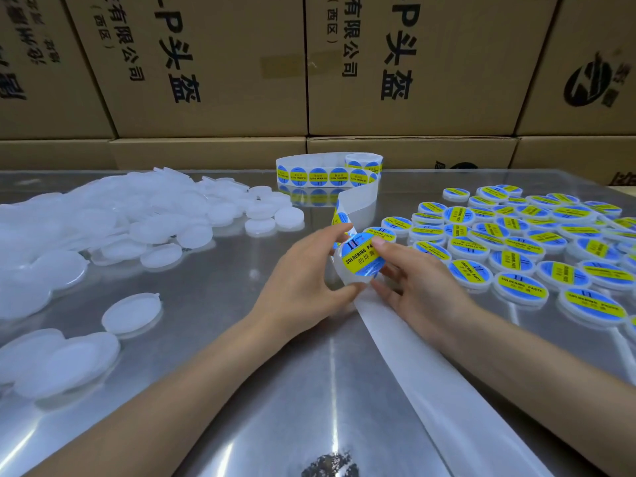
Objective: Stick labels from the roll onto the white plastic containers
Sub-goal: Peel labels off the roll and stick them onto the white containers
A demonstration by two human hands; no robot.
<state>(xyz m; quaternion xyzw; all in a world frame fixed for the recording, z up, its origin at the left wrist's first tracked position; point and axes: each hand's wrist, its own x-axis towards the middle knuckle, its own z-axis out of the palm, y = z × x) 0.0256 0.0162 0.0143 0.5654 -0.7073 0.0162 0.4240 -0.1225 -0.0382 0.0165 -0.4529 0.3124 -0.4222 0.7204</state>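
Note:
I hold a round white plastic container (pixel 347 275) above the middle of the steel table, tilted toward me. A blue and yellow label (pixel 361 258) reading "SOLDERING PASTE" lies on its top. My left hand (pixel 303 287) grips the container from the left, thumb at its lower edge and fingers over the top. My right hand (pixel 416 284) presses its thumb on the label's right edge, fingers under the container. The label roll (pixel 330 172) stands at the back, its strip running down to my hands.
A pile of bare white containers (pixel 103 222) covers the left of the table. Labelled containers (pixel 523 242) fill the right. An empty backing strip (pixel 430 373) trails toward the front edge. Cardboard boxes (pixel 309 63) form a wall behind.

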